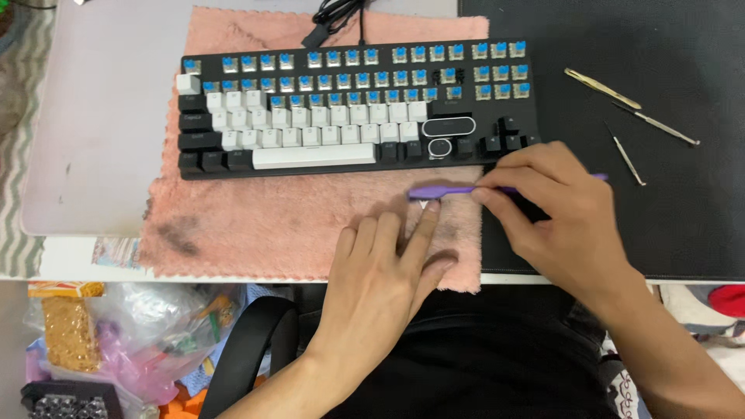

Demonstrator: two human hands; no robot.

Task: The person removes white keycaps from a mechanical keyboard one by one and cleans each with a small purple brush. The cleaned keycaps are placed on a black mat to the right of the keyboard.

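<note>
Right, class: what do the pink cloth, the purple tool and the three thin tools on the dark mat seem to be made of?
Pink cloth: soft fuzzy fabric, probably microfibre; nap visible, with dark smudges.
Purple tool, in the right hand: likely plastic, given its smooth, even colour.
Three thin tools: apparently metal, thin and glinting; one looks gold-toned.
Dark mat: matte, perhaps fabric or rubber.

Keyboard [357,109]: black mechanical board lying on the pink cloth, its top rows stripped to bare blue switches, white and black keycaps on the lower rows.
Cable [337,15]: black, coiled just behind the keyboard's back edge.
Desk mat [621,46]: black, covering the right part of the bench.
Metal tools [632,116]: three slim picks lying on the mat, well apart from the keyboard.
Grey pad [101,116]: pale sheet under the cloth's left side.
Plastic bags [116,334]: clear, crumpled, with orange and mixed contents, below the bench edge at left.
Chair arm [252,341]: black, curved, beside the bags.
</note>
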